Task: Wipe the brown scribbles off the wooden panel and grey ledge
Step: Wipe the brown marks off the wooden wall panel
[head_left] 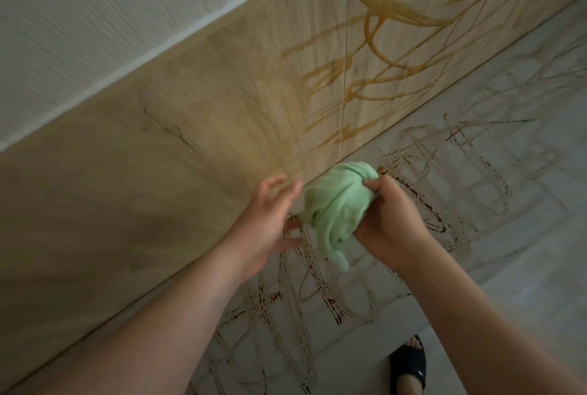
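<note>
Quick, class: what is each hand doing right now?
Left hand: open, holding nothing, beside the green cloth.
Right hand: gripping the green cloth.

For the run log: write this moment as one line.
right hand grips green cloth | left hand open beside cloth | brown scribbles on panel and ledge

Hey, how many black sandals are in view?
1. The black sandal is at the bottom edge, right of centre, on a foot; another may be out of frame.
</note>
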`<state>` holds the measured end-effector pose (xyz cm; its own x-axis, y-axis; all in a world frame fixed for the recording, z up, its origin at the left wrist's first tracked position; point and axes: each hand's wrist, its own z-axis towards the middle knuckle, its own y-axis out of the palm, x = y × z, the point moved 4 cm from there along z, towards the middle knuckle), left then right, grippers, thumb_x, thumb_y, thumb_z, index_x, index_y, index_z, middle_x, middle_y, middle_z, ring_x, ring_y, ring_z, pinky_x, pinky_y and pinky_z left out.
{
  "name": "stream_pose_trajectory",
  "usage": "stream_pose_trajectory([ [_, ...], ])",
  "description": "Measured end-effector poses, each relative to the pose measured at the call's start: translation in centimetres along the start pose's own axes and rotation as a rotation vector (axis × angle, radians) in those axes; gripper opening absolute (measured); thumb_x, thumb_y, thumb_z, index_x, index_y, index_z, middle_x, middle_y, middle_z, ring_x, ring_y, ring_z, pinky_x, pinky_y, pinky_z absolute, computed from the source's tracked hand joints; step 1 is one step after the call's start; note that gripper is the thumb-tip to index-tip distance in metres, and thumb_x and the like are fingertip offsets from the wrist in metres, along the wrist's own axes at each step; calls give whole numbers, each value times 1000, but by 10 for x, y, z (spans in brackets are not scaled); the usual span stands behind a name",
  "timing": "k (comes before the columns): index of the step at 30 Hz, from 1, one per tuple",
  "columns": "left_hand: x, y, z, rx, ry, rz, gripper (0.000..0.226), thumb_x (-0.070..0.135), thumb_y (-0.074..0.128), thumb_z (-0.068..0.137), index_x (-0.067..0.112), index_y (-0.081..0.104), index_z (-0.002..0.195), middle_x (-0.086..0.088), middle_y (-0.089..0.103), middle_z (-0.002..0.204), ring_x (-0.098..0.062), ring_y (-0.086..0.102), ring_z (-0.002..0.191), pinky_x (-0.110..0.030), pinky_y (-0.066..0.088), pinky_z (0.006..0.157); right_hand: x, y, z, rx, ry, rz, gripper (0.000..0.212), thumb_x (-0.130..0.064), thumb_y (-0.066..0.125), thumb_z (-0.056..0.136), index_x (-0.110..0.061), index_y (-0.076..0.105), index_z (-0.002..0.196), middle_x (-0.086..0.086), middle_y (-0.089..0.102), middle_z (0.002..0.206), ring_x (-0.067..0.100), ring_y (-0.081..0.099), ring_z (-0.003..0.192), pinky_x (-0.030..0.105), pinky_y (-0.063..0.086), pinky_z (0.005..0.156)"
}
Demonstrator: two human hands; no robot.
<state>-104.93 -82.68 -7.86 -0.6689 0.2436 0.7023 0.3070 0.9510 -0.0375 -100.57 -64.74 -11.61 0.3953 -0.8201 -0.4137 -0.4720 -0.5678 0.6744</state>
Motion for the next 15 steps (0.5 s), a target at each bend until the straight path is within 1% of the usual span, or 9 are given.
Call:
stream_pose_trajectory([
  [2,-12,17,-6,-228,-51,-14,49,55,63,95,29,57,136,-5,70,128,-31,72,110,-51,62,88,11,7,-2,-68,18,-93,41,-14,36,103,4,58,132,32,67,123,43,69,113,52,60,88],
  [3,-17,21,-6,-266,-63,-23,46,50,65,96,26,60,135,-4,72,126,-28,72,113,-52,60,91,14,8,-2,-62,-4,-191,36,-13,38,105,2,63,128,28,70,119,38,71,108,49,60,88],
  [6,-24,16,2,-154,-44,32,29,29,66,101,18,65,128,-5,77,117,-23,73,110,-56,56,101,11,2,0,132,-247,-814,17,-20,57,103,-19,74,106,3,77,95,16,74,87,31,60,74],
  [7,-26,12,5,-101,-25,77,25,26,65,101,18,67,125,-4,78,114,-22,74,107,-55,56,101,11,0,0,171,-304,-979,13,-27,61,102,-26,73,103,-2,76,93,14,73,86,27,59,72],
  [8,-26,9,6,-65,-2,106,23,26,65,101,19,68,122,-2,79,111,-21,75,104,-54,56,100,15,-2,2,163,-290,-1031,12,-34,61,102,-30,72,105,-4,76,95,13,73,88,25,59,72],
  [9,-25,5,6,-49,19,127,22,27,65,101,20,70,121,-1,79,109,-20,76,103,-52,57,100,24,-3,3,112,-202,-959,17,-41,59,103,-33,71,112,-5,77,101,13,74,94,27,60,77],
  [10,-23,3,5,-45,41,152,21,29,66,100,21,71,119,0,79,108,-18,76,102,-50,57,100,36,-1,3,25,-69,-772,25,-45,55,104,-33,68,122,-4,77,110,16,74,103,33,61,86],
  [12,-16,-4,2,-24,101,266,20,36,67,99,24,74,114,4,79,104,-13,76,98,-44,59,96,55,6,4,-110,112,-406,35,-40,51,108,-23,62,137,8,72,128,28,69,119,50,56,101],
  [15,3,-17,-3,86,259,628,25,46,63,98,26,72,111,6,68,115,-7,67,100,-34,59,91,59,17,10,-134,75,-237,34,-22,51,108,-8,58,139,20,68,133,37,65,124,51,54,103],
])
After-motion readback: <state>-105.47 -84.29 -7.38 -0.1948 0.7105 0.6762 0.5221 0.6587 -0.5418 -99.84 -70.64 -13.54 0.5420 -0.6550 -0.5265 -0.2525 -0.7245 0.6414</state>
